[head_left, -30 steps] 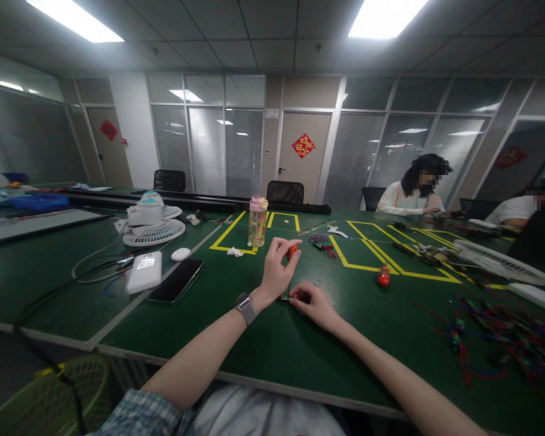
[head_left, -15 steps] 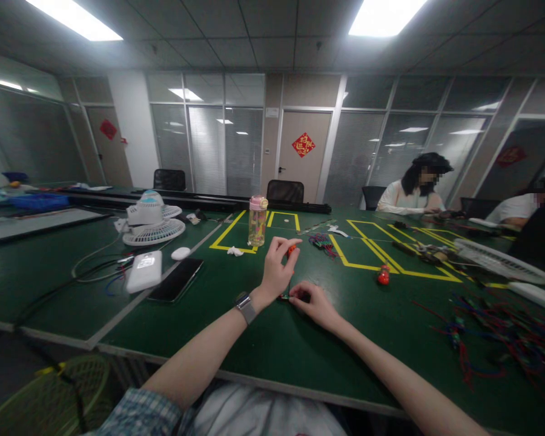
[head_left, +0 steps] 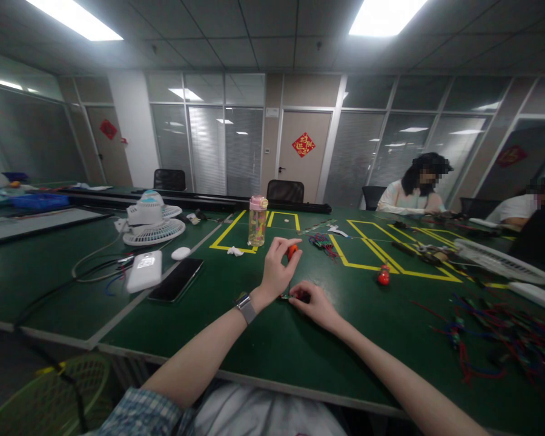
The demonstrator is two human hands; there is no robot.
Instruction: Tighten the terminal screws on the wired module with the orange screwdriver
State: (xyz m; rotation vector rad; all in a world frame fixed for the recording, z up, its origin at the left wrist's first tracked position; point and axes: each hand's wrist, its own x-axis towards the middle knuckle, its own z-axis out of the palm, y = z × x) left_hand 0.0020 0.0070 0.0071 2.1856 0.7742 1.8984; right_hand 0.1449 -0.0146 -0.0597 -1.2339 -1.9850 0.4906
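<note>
My left hand [head_left: 279, 266] is raised over the table, thumb and fingers closed around the orange handle of a small screwdriver [head_left: 292, 251]. Its thin dark shaft points straight down. Below the tip, a small green circuit board [head_left: 284, 297] lies at the tabletop, mostly hidden by my hands. The fingertips of my right hand [head_left: 315, 304] pinch the board's right end; something reddish shows under the curled fingers, too hidden to make out.
Around my hands spreads the green table [head_left: 263, 351]. Left are a black phone [head_left: 176, 280], a white power bank [head_left: 144, 271] and a fan [head_left: 154, 230]. A bottle [head_left: 257, 221] stands ahead. Right are a red-orange figure [head_left: 384, 275] and tangled wired boards [head_left: 504, 333]. A co-worker [head_left: 413, 188] sits beyond.
The orange handle has turned slightly between my left fingers, and more of it shows. My right hand and the board have stayed in place.
</note>
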